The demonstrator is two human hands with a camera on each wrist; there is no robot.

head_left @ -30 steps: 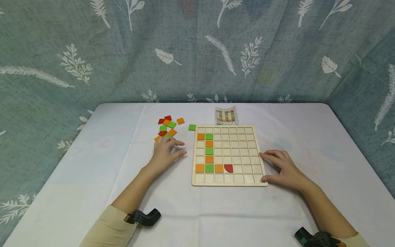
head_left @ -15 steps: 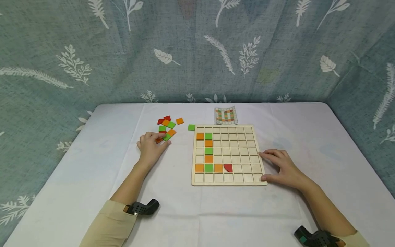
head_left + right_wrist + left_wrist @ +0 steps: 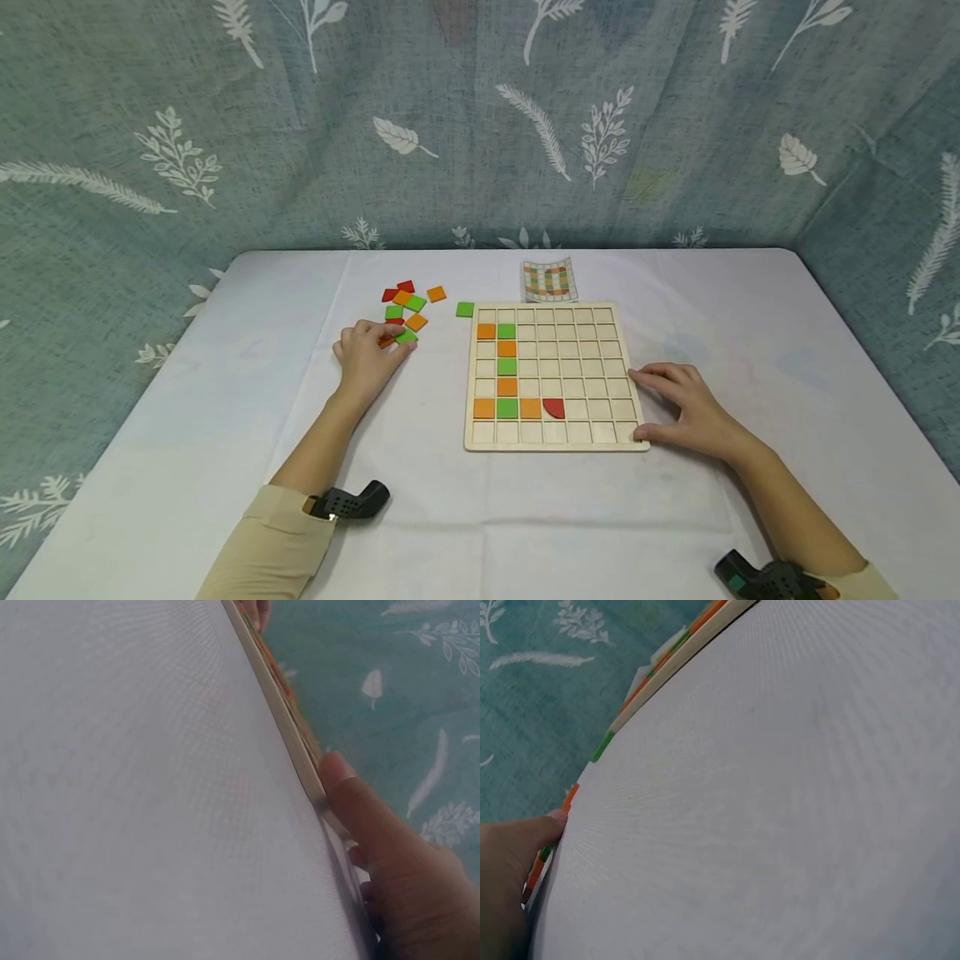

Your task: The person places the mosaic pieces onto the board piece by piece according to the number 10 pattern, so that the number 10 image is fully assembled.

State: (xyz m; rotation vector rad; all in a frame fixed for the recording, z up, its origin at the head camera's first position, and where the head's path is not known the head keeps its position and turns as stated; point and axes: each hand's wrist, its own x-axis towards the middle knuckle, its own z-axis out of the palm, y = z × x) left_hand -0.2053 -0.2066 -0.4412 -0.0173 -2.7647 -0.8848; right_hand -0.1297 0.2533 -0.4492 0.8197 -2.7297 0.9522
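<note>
In the head view my left hand [image 3: 367, 358] is at the pile of loose flat tiles, left of the wooden grid board [image 3: 577, 358]. Its thumb and index finger pinch a green square tile [image 3: 407, 336] lying at the pile's near edge. An orange tile [image 3: 386, 342] is partly hidden under the fingers. My right hand [image 3: 690, 408] rests against the board's right side, thumb on the near corner and fingertips at the edge. In the right wrist view the thumb [image 3: 352, 787] lies on the board's rim. Orange and green squares and a red quarter-round tile [image 3: 553, 408] sit in the grid.
More red, orange and green tiles lie behind the left hand, including an orange square [image 3: 437, 294] set apart. One green square [image 3: 465, 309] lies at the board's far left corner. A printed pattern card [image 3: 549, 281] lies behind the board. White cloth [image 3: 570, 517] covers the table.
My left hand has moved left and back onto the pile's near edge. The green tile there has shifted slightly towards me, away from the orange one. My right hand stays in place.
</note>
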